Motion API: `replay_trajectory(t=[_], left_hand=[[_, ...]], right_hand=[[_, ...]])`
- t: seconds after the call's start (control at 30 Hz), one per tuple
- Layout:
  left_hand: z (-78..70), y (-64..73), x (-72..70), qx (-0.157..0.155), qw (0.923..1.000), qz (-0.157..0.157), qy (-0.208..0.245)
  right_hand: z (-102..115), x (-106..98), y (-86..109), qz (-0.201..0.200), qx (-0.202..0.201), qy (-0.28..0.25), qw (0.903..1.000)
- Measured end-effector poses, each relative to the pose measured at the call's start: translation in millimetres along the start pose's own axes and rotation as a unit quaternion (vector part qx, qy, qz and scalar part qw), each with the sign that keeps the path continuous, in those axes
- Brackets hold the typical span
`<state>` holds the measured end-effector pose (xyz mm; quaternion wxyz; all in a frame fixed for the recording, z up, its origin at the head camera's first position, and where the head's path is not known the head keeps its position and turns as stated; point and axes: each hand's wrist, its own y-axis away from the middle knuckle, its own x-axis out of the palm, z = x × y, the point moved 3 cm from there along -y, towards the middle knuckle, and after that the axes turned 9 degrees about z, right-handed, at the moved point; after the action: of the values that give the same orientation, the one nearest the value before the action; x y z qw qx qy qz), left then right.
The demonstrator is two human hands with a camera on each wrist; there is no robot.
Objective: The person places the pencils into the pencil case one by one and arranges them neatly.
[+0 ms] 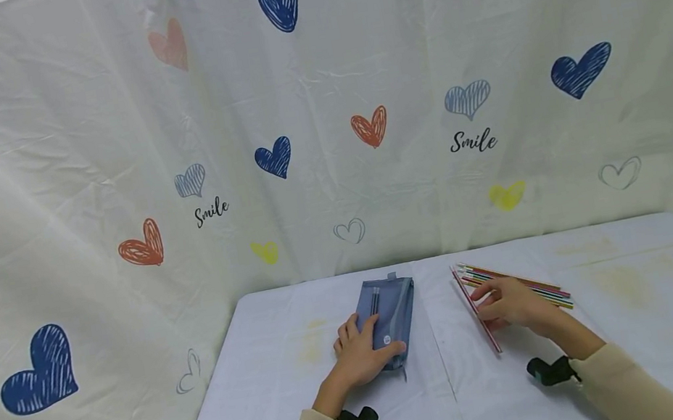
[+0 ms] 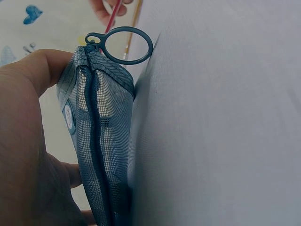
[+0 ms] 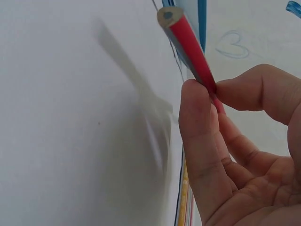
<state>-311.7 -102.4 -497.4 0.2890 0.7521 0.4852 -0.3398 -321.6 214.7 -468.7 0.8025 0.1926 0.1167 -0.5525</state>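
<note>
Here, white cloth [image 1: 661,342] is lying beneath a blue-grey pouch [image 1: 400,310]; the left hand [image 1: 360,358] is resting on it, fingers loosely spread; rightward, beside loose pencils [image 1: 550,289], the right hand [image 1: 513,303] is pinching one red pencil [image 3: 192,49]; only the left-wrist view is revealing mesh weave and a round zip ring [image 2: 124,62]; only the right-wrist, the pencil's bare wooden end [image 3: 170,16].
</note>
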Motion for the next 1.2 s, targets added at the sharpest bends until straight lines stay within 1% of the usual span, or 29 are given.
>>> replay_trajectory(t=[0.17, 0.27, 0.4, 0.53, 0.7, 0.83, 0.93, 1.07, 1.2], left_hand=[[0.1, -0.2, -0.2, 0.001, 1.0, -0.002, 0.004], [0.2, -0.2, 0.1, 0.0, 1.0, -0.004, 0.005], [0.6, -0.5, 0.8, -0.001, 1.0, -0.008, 0.005], [2.0, -2.3, 2.5, -0.007, 0.9999, -0.007, 0.0], [1.3, -2.6, 2.4, -0.01, 0.9999, -0.007, -0.001], [0.0, -1.5, 1.3, -0.012, 0.9999, -0.005, 0.0], [-0.2, -1.3, 1.7, -0.012, 0.9999, -0.005, -0.003], [0.5, -2.3, 2.3, -0.007, 0.9999, -0.01, -0.003], [2.5, -4.2, 3.3, -0.014, 0.9999, -0.007, -0.007]], right_hand=[[1.4, 5.4, 0.0, 0.012, -0.003, -0.019, 0.9997], [2.5, 9.8, 0.0, 0.027, -0.011, -0.031, 0.9991], [3.5, 16.3, -1.5, 0.032, -0.008, -0.042, 0.9986], [6.3, 23.3, -2.5, 0.026, -0.003, -0.029, 0.9992], [9.4, 33.8, -5.6, 0.012, 0.016, -0.017, 0.9997], [12.6, 43.7, -11.2, 0.021, 0.018, -0.025, 0.9993], [15.9, 51.0, -16.5, 0.033, 0.01, -0.028, 0.999], [20.8, 59.1, -24.3, 0.037, 0.006, -0.035, 0.9987], [25.0, 65.2, -31.8, 0.039, 0.012, -0.041, 0.9983]])
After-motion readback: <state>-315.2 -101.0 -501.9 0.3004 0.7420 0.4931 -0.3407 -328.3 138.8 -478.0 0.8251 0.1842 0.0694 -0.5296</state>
